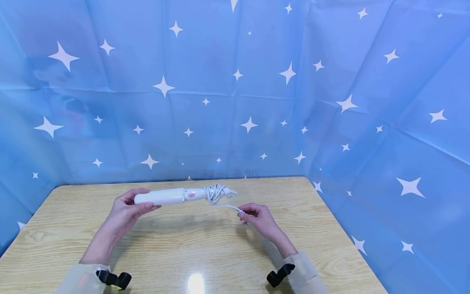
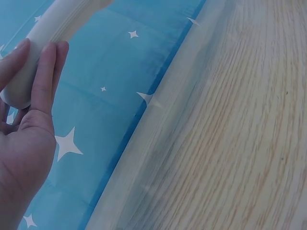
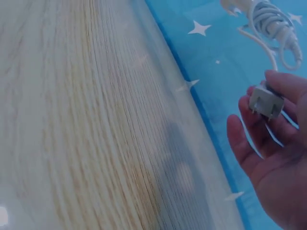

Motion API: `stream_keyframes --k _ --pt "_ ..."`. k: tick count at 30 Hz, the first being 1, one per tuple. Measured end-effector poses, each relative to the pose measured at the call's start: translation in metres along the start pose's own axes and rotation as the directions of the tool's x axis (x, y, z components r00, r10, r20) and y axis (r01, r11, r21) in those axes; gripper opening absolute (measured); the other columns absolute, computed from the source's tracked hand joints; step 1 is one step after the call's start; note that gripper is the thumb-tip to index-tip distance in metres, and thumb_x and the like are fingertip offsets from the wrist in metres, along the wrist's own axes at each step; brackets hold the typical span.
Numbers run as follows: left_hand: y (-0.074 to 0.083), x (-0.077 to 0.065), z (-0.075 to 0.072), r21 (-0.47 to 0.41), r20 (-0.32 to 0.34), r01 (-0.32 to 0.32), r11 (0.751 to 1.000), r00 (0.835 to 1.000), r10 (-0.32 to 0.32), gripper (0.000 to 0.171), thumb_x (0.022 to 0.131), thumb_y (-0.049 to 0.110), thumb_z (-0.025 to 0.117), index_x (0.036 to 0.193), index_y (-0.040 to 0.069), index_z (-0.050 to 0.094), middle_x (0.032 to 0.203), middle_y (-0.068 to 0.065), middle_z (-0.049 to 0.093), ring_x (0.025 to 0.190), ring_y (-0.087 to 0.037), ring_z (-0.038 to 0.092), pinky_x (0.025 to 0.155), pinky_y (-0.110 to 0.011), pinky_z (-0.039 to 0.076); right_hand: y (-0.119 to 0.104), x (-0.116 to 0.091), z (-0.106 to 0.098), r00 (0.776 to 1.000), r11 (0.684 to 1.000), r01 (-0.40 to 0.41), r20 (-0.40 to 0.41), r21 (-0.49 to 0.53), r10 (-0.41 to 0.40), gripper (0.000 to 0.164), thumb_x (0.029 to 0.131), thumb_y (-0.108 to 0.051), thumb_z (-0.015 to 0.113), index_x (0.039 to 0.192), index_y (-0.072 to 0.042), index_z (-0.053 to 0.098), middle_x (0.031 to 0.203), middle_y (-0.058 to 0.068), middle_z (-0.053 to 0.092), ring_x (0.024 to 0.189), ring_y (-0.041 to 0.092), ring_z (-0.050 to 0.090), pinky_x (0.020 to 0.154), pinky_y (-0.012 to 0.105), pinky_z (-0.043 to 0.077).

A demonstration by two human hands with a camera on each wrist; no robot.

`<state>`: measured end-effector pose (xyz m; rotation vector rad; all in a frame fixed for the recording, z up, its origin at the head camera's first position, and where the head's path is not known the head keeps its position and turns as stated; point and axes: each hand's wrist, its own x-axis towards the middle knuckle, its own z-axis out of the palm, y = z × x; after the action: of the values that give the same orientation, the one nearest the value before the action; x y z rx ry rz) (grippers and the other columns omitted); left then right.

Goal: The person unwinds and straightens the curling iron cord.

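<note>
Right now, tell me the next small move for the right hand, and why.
Probably ease one loop of cord off the handle: several turns are wound there, a short stretch runs to the plug the right hand pinches, and the left hand holds the white barrel.

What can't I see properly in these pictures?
- Plug shape, head view: too small, partly hidden by the right grip.
- Marks on the pink switch, head view: too small to read, if there are any.
- Cord end of the white corded wand, left wrist view: cut off by the top edge.
- How many turns the cord makes, head view: overlapping coils hide it.
</note>
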<state>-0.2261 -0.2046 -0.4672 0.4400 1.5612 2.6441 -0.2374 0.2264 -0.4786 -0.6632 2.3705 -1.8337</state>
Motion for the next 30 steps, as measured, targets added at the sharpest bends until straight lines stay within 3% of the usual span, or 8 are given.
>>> stream_keyframes --k 4,13,18,25,30 --pt "-0.001 0.0 0.0 -0.003 0.002 -0.005 1.0 1.0 0.005 0.042 0.092 -0.022 0.058 0.115 0.009 0.075 0.128 -0.015 0.045 0.11 -0.024 0.063 0.094 -0.041 0.061 0.003 -0.001 -0.001 0.999 0.999 -0.005 0.047 0.048 0.003 0.032 0.099 -0.005 0.067 0.119 0.019 0.062 0.101 0.035 0.067 0.083 0.011 0.068 0.074 0.024 0.063" --pt "-0.001 -0.001 0.0 -0.003 0.006 -0.004 1.0 1.0 0.004 0.042 0.092 -0.022 0.057 0.116 0.007 0.074 0.126 -0.01 0.048 0.112 -0.023 0.06 0.094 -0.042 0.061 -0.004 -0.002 0.002 0.991 0.996 -0.056 0.122 0.07 0.047 0.032 0.099 -0.005 0.067 0.123 0.015 0.063 0.1 0.027 0.07 0.085 0.016 0.07 0.072 0.027 0.063" --pt "-0.002 -0.002 -0.001 0.021 -0.004 0.005 1.0 1.0 -0.005 0.038 0.092 -0.021 0.059 0.119 0.003 0.072 0.127 -0.011 0.048 0.112 -0.023 0.061 0.094 -0.041 0.061 -0.004 -0.001 0.002 0.995 0.999 -0.053 0.085 0.009 0.052 0.028 0.1 -0.009 0.068 0.119 0.011 0.068 0.088 0.016 0.072 0.078 0.014 0.067 0.064 0.023 0.056" --pt "-0.004 -0.004 -0.005 0.024 0.059 -0.019 1.0 0.998 0.017 0.044 0.092 -0.024 0.055 0.115 0.008 0.075 0.125 -0.008 0.051 0.113 -0.023 0.058 0.094 -0.045 0.061 -0.001 -0.002 -0.006 0.999 0.999 -0.038 -0.005 -0.026 0.038 0.025 0.1 -0.008 0.066 0.115 0.012 0.07 0.094 0.032 0.069 0.078 0.015 0.068 0.072 0.033 0.064" --pt "-0.004 -0.006 -0.009 0.051 0.123 -0.012 0.999 0.992 0.005 0.044 0.091 -0.024 0.055 0.115 0.008 0.075 0.125 -0.009 0.052 0.113 -0.023 0.058 0.093 -0.047 0.061 -0.002 -0.005 -0.015 0.997 0.996 -0.051 -0.063 -0.076 0.046 0.023 0.101 -0.01 0.066 0.115 0.008 0.072 0.095 0.03 0.07 0.079 0.018 0.07 0.075 0.04 0.065"
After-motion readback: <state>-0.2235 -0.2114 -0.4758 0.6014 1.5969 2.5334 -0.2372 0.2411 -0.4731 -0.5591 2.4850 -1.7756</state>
